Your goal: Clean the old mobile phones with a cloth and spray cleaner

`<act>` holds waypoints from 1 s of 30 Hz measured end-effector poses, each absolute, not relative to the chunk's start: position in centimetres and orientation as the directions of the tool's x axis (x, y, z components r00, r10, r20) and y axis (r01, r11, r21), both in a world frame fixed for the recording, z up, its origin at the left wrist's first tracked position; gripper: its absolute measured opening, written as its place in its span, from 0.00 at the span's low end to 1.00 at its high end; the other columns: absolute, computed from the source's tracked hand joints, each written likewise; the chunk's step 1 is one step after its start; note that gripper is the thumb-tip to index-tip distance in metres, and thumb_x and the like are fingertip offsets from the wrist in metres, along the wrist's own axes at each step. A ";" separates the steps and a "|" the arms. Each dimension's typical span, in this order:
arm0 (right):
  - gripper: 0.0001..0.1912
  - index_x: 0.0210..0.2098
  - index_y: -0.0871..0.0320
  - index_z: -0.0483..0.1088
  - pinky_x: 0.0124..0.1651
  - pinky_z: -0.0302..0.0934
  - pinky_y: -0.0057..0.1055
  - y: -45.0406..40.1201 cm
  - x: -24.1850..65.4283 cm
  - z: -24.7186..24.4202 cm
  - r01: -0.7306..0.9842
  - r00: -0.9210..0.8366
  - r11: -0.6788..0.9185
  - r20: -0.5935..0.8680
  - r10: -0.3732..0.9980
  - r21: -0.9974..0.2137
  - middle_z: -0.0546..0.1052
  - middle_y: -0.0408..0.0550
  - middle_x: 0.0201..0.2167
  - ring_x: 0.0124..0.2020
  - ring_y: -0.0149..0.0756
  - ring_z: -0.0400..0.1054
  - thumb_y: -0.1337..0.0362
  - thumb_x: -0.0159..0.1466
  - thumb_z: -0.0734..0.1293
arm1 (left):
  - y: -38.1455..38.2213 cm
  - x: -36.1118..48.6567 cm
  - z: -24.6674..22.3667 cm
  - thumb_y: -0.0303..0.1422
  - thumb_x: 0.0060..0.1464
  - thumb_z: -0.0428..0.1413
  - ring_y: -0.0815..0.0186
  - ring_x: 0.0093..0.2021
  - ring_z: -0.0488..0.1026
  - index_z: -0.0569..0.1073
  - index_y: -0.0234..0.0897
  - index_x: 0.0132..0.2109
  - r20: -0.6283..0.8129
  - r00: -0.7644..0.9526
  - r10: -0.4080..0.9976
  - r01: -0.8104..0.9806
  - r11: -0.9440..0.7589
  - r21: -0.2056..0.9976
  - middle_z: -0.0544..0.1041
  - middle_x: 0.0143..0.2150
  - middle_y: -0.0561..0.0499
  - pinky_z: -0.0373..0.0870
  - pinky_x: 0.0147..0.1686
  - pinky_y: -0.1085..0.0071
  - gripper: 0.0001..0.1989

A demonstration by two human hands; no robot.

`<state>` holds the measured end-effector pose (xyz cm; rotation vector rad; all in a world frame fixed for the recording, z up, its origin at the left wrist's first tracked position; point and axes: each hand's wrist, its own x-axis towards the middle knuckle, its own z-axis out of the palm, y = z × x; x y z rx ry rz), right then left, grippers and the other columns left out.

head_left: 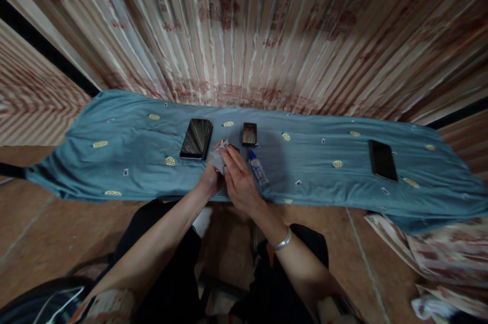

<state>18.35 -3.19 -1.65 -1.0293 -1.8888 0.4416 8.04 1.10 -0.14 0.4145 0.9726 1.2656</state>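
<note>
My left hand (212, 177) and my right hand (241, 183) meet over the front middle of the cloth-covered surface. Between them is a small light grey cloth (218, 159), pressed under the fingers of my right hand. My left hand is curled below it, around something mostly hidden; a dark edge shows past my right fingers. Just beyond my hands lies a small dark, shiny rectangular case (249, 134). To the right of my right hand is a clear bottle with a blue cap (258, 167), lying on its side. A black smartphone (195, 138) lies to the left.
Another dark phone-like slab (383, 160) lies far to the right. A blue-green cloth with yellow prints (312, 154) covers the long narrow surface. Pleated patterned curtains (244, 34) hang close behind it. Bundled fabric (450, 253) sits low at the right.
</note>
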 end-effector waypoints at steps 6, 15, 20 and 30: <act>0.28 0.74 0.55 0.52 0.76 0.49 0.47 -2.1 19.2 -2.0 0.494 -0.168 0.502 0.488 0.856 -0.710 0.59 0.52 0.74 0.75 0.37 0.50 0.64 0.76 0.51 | 0.4 8.3 0.8 0.41 0.62 0.55 0.61 0.55 0.78 0.80 0.40 0.41 -0.407 0.073 0.911 -0.635 0.357 0.685 0.84 0.44 0.51 0.75 0.54 0.67 0.12; 0.29 0.74 0.54 0.53 0.76 0.50 0.46 -2.4 19.3 -1.4 0.494 -0.173 0.516 0.503 0.847 -0.699 0.61 0.50 0.73 0.74 0.37 0.52 0.65 0.75 0.51 | -0.3 9.1 1.2 0.39 0.61 0.57 0.58 0.59 0.75 0.79 0.40 0.51 -0.358 0.110 0.927 -0.573 0.354 0.740 0.83 0.47 0.51 0.74 0.56 0.65 0.14; 0.30 0.74 0.55 0.52 0.76 0.51 0.47 -1.7 19.6 -2.2 0.518 -0.191 0.534 0.518 0.834 -0.668 0.63 0.51 0.72 0.74 0.37 0.54 0.68 0.74 0.50 | -0.1 8.5 1.0 0.42 0.59 0.59 0.59 0.52 0.78 0.79 0.38 0.45 -0.372 0.112 0.922 -0.591 0.363 0.720 0.83 0.44 0.50 0.75 0.51 0.68 0.14; 0.29 0.72 0.61 0.56 0.75 0.53 0.46 -1.0 19.5 -3.6 0.559 -0.150 0.487 0.496 0.855 -0.671 0.66 0.57 0.70 0.73 0.38 0.57 0.70 0.73 0.51 | 0.7 6.6 2.4 0.41 0.68 0.47 0.67 0.31 0.79 0.80 0.35 0.41 -0.481 0.167 0.861 -0.718 0.440 0.538 0.83 0.33 0.50 0.75 0.33 0.73 0.20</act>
